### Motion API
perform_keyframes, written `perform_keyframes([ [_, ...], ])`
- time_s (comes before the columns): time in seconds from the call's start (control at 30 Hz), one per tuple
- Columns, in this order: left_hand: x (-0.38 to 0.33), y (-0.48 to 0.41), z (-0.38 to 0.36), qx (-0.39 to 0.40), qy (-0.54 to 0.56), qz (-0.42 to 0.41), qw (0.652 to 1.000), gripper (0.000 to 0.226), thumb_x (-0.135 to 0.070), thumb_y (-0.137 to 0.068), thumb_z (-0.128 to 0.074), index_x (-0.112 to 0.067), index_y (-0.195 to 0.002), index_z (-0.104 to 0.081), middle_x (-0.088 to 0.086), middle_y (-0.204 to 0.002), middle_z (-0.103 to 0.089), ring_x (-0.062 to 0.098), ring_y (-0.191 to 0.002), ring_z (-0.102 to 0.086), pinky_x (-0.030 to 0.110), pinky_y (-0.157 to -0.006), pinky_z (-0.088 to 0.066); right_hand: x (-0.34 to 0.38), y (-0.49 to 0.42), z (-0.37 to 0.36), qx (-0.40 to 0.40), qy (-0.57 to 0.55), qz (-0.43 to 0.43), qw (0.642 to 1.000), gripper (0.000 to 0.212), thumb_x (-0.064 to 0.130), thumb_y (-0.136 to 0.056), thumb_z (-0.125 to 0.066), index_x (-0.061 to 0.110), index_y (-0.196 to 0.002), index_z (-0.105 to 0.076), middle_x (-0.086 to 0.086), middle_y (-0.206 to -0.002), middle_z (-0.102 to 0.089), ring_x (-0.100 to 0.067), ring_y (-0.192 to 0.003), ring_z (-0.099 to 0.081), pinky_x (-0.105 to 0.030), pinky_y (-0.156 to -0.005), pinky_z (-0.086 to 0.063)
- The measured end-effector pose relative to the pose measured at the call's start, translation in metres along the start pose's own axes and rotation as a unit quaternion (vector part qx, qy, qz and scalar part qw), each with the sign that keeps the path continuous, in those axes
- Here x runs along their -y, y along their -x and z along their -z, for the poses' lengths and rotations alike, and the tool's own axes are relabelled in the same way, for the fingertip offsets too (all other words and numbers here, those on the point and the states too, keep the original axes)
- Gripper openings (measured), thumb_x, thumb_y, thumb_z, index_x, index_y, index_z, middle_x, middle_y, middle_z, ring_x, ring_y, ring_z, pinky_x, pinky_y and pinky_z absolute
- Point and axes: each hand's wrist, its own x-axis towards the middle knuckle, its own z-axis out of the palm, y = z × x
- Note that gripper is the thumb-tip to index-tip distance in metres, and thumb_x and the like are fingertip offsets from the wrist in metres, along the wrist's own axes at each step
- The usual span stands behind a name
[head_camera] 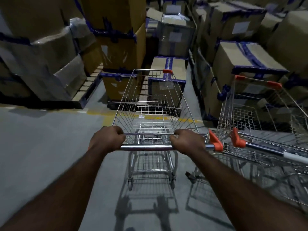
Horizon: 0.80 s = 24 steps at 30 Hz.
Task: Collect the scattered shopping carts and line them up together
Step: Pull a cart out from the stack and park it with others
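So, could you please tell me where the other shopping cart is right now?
In the head view, the second shopping cart stands at the right, just beside the cart that both hands hold, in front of the stacked cardboard boxes.

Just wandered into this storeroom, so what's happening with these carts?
A person is steering an empty silver wire shopping cart along the grey floor, left hand and right hand both closed in a firm grip on its metal handle bar. A second silver wire cart with orange corner caps stands just to the right. Stacked brown cardboard boxes with blue tape fill the space ahead.
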Motion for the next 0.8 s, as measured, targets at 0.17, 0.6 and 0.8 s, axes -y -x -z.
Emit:
perform_keyframes([
  [0.17, 0.002, -0.037, 0.003, 0.011, 0.002, -0.034, 0.999, 0.037, -0.051, -0.076, -0.048, -0.038, -0.103, -0.069, -0.002, -0.111, -0.07, 0.026, -0.094, -0.064, 0.029, -0.069, -0.044, 0.01, -0.007, 0.003, -0.007, 0.006, -0.042, 0.999, 0.055, 0.058, -0.094, -0.045, 0.026, -0.135, -0.063, -0.004, -0.129, -0.068, -0.026, -0.115, -0.062, -0.036, -0.085, -0.047],
  [0.6, -0.015, -0.09, 0.007, 0.034, -0.007, -0.123, 0.992, 0.035, -0.048, -0.081, -0.046, -0.026, -0.098, -0.068, 0.006, -0.106, -0.071, 0.031, -0.101, -0.062, 0.034, -0.077, -0.049, 0.018, -0.022, -0.017, -0.091, 0.073, -0.178, 0.977, 0.054, 0.044, -0.099, -0.025, 0.017, -0.084, -0.069, -0.004, -0.087, -0.069, -0.028, -0.088, -0.065, -0.064, -0.111, -0.029],
  [0.8, -0.033, -0.077, 0.005, 0.04, -0.013, -0.146, 0.988, 0.04, -0.05, -0.083, -0.044, -0.022, -0.101, -0.065, 0.01, -0.113, -0.07, 0.032, -0.106, -0.059, 0.037, -0.082, -0.044, 0.009, -0.017, -0.012, -0.058, 0.081, -0.227, 0.969, 0.05, 0.036, -0.107, -0.019, 0.013, -0.112, -0.064, -0.01, -0.095, -0.068, -0.031, -0.086, -0.062, -0.061, -0.103, -0.04],
])
